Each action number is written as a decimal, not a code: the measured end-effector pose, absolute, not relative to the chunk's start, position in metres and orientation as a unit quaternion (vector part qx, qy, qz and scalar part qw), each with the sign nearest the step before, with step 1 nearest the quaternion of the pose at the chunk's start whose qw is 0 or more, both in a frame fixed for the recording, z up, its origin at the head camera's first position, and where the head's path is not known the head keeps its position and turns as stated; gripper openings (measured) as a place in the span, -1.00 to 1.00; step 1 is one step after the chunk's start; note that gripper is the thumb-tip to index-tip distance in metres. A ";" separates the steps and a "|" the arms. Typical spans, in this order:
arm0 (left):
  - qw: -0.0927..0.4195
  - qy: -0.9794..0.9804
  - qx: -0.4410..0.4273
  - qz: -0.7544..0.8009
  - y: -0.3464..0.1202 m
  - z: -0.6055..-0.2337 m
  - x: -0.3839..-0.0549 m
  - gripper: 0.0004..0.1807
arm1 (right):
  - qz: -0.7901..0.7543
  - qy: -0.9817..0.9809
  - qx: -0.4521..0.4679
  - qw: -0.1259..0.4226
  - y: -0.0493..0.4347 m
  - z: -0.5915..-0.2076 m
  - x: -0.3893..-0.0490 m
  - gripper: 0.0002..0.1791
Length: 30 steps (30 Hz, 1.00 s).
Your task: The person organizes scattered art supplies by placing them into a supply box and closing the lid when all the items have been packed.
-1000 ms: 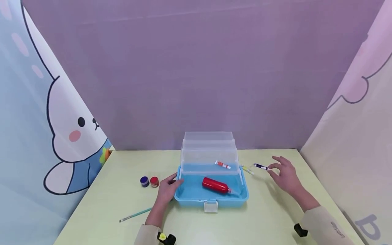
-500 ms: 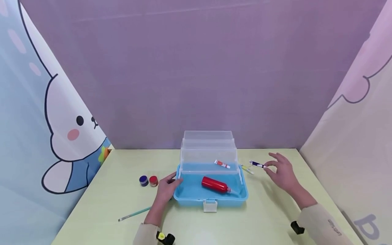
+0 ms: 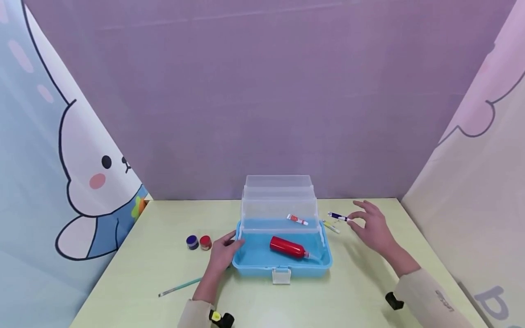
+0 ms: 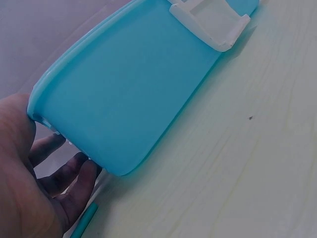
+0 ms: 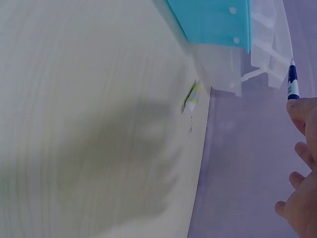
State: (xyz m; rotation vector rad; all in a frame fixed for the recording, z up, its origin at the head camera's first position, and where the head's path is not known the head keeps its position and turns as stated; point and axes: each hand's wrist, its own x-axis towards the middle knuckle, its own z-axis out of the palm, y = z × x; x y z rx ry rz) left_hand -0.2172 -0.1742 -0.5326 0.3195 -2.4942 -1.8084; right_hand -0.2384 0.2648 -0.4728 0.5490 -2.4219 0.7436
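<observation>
My left hand [image 3: 221,256] grips the left side of a light-blue storage box [image 3: 303,272], thumb over the rim and fingers against the outer wall. Between thumb and index finger, my right hand [image 3: 373,228] pinches one end of a small dark-blue and white paint tube [image 3: 337,216]. That tube is held above the table, right of the box, its other end pointing left. A red bottle [image 3: 288,247] with a clear nozzle lies inside the box. On the translucent raised tray behind it rests a red and white paint tube [image 3: 297,219].
A yellow and white paint tube [image 5: 193,97] lies on the table beside the box's back right corner. Left of the box stand a purple paint jar [image 3: 192,242] and a red paint jar [image 3: 205,242]. A teal paintbrush [image 3: 180,287] lies partly behind the left forearm.
My right hand has moved left toward the box and slightly away from me, carrying the dark-blue paint tube. The left hand keeps its hold on the box.
</observation>
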 end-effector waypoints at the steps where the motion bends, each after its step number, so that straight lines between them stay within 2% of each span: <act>1: 0.022 -0.805 0.103 -0.584 -0.174 -0.532 -0.218 -0.40 | 0.274 -0.900 0.204 0.270 0.264 -0.471 -0.239 -0.91; 30: 0.021 -0.808 0.110 -0.579 -0.172 -0.528 -0.216 -0.42 | 0.271 -0.916 0.202 0.216 0.226 -0.459 -0.251 -0.93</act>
